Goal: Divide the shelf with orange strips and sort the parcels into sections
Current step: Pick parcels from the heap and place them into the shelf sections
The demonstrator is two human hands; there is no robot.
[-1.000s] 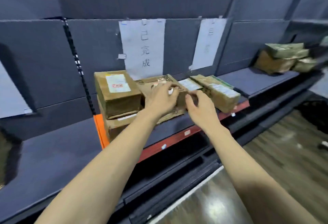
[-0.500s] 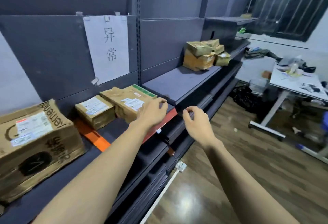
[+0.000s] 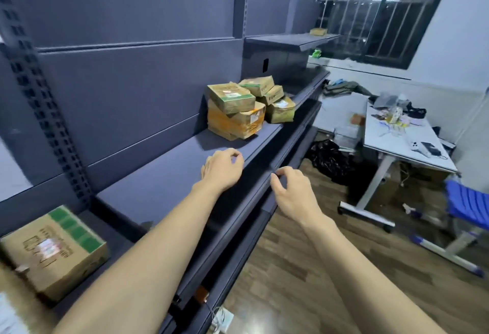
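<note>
A dark grey shelf (image 3: 169, 175) runs from lower left to upper right. A pile of several cardboard parcels (image 3: 238, 111) sits on it further along, some with green trim. One more parcel with a green stripe (image 3: 53, 249) lies at the lower left. My left hand (image 3: 223, 168) hovers over the bare shelf just short of the pile, fingers loosely curled, holding nothing. My right hand (image 3: 292, 192) hangs beside the shelf's front edge, fingers bent and apart, also without anything in it. No orange strip is in view.
A white table (image 3: 402, 143) cluttered with small items stands to the right. A blue chair (image 3: 468, 206) is at the far right and black bags (image 3: 330, 159) lie on the wooden floor. A higher shelf (image 3: 288, 40) carries a small box.
The view has swung right along the shelf, away from the parcels and orange strips by the paper signs. Both hands moved with it, now holding nothing near the far pile.
</note>
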